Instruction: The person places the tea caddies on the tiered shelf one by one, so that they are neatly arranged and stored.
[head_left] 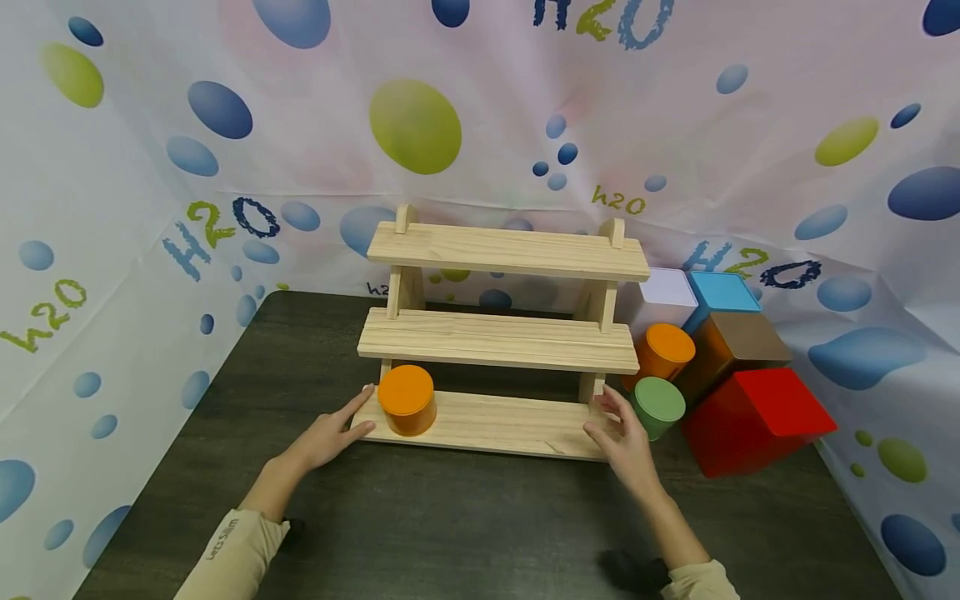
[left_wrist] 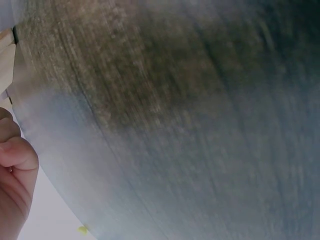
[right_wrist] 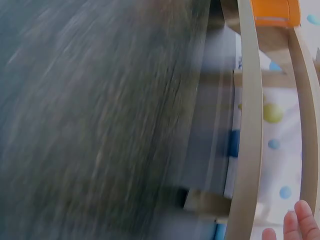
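Observation:
A three-tiered wooden display shelf [head_left: 498, 342] stands at the back of the dark table. On the left part of its bottom tier sits an orange cylinder [head_left: 406, 398], upright. My left hand [head_left: 324, 437] holds the left end of that tier, thumb toward the front corner and fingers toward the back. The left wrist view catches only part of this hand [left_wrist: 17, 175], at its left edge. At the opposite end, my right hand [head_left: 628, 442] grips the bottom tier between thumb and fingers. In the right wrist view, several fingertips [right_wrist: 300, 220] show in the lower right corner.
Right of the shelf, close together, are a green cylinder [head_left: 658, 406], another orange cylinder [head_left: 666, 350], a red box [head_left: 757, 421], a brown box [head_left: 731, 350], a blue box [head_left: 722, 293] and a white box [head_left: 663, 293]. A patterned sheet [head_left: 510, 100] hangs behind the table [head_left: 465, 525].

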